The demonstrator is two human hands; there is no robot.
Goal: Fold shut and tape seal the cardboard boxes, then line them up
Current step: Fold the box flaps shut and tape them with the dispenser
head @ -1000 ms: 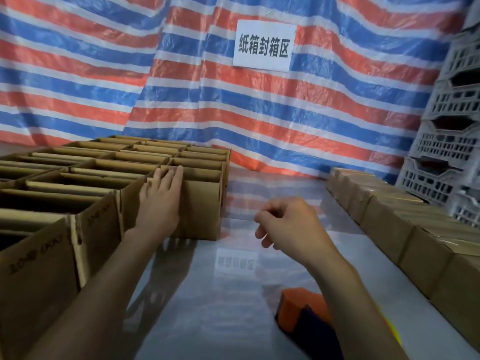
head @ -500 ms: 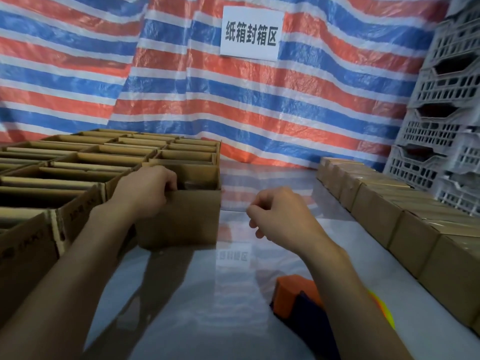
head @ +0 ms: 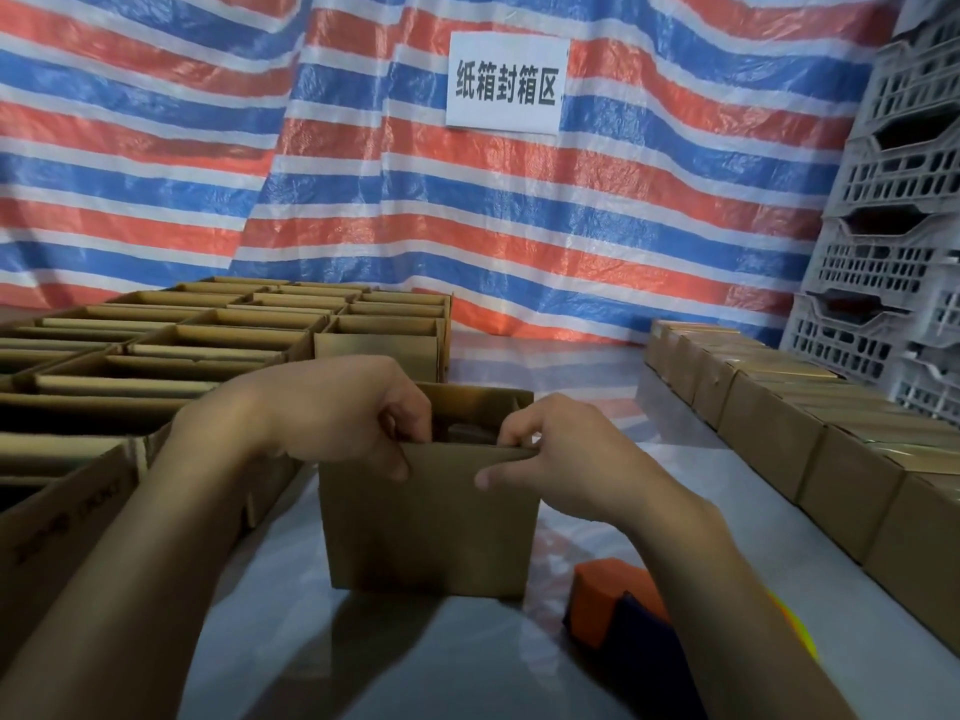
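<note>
Striped tarpaulin (head: 519, 226) backdrop, grey worktop (head: 467, 667): one open cardboard box (head: 431, 522) at centre, near wall pinched by left hand (head: 337, 413) and right hand (head: 566, 459) (thumbs outside, fingers inside); open boxes (head: 208, 335) along left edge, closed boxes (head: 805, 423) along right

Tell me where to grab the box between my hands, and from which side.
Take the box by its near top rim, from above: its top is open, so that upright wall gives a thin edge to pinch, as left hand and right hand do.
</note>
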